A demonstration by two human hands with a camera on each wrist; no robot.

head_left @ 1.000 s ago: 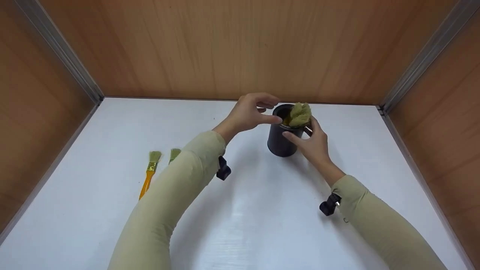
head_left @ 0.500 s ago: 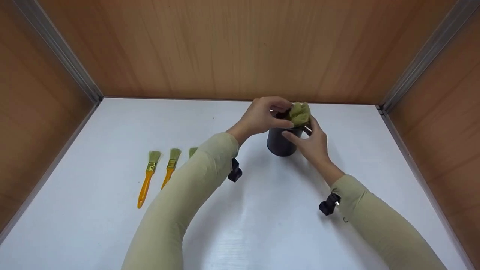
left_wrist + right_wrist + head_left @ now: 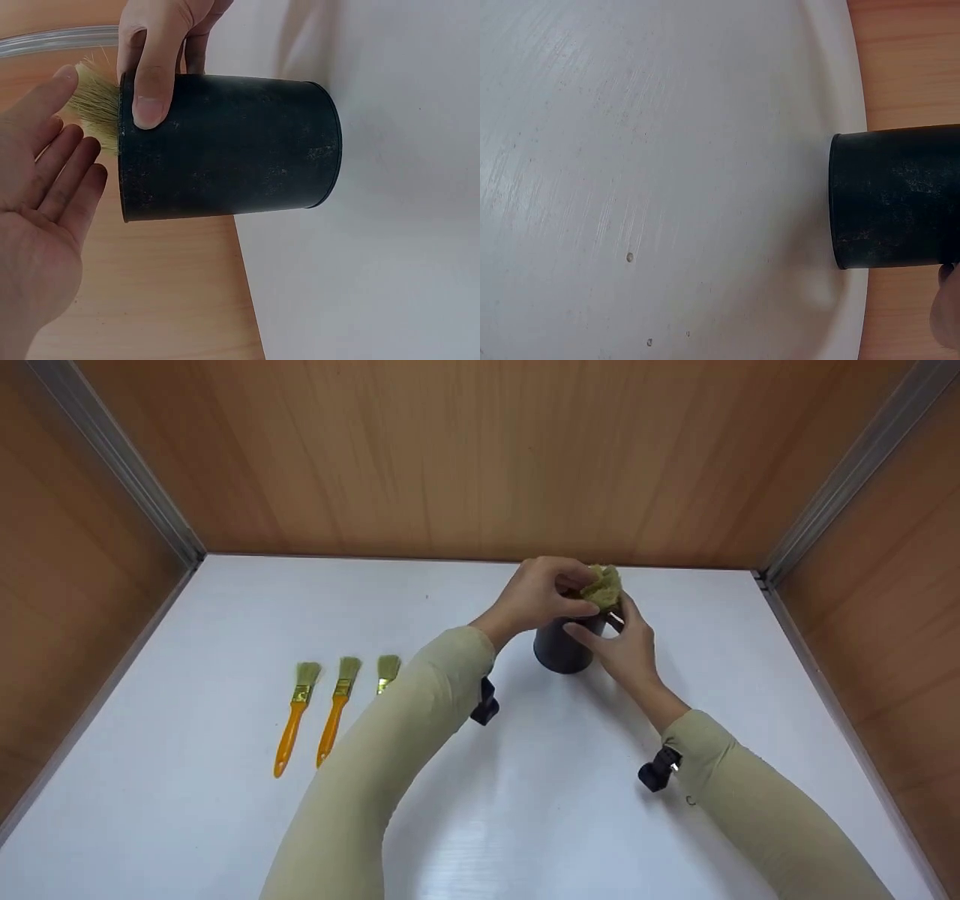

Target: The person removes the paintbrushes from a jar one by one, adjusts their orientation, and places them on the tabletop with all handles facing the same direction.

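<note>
— What were the fingers doing?

— The right hand [image 3: 626, 649] had its thumb pressed on the black cup [image 3: 564, 645] just below the rim, with the other fingers [image 3: 196, 37] curled round the far side. The left hand [image 3: 541, 596] was over the mouth, fingers [image 3: 574, 583] bent down onto the tuft of bristles [image 3: 604, 585]; from the left wrist view those fingers [image 3: 64, 161] lay straight and close together beside the rim, so I could not tell whether they pinched the bristles or only touched them.

— Any writing on the cup?

— None that I could read. It was plain black, slightly scuffed.

— What was inside it?

— Brushes standing bristle-end up. Only the pale green-yellow tuft showed between the two sets of fingers; how many were in there I could not tell.

— And farther out from the fingers?

— Three brushes [image 3: 334, 718] with orange handles lay side by side on the white worktop [image 3: 525, 810], well apart from the left hand, the third partly hidden behind the left sleeve [image 3: 375, 765]. One cup, upright on the worktop near the back wall [image 3: 450, 457].
</note>
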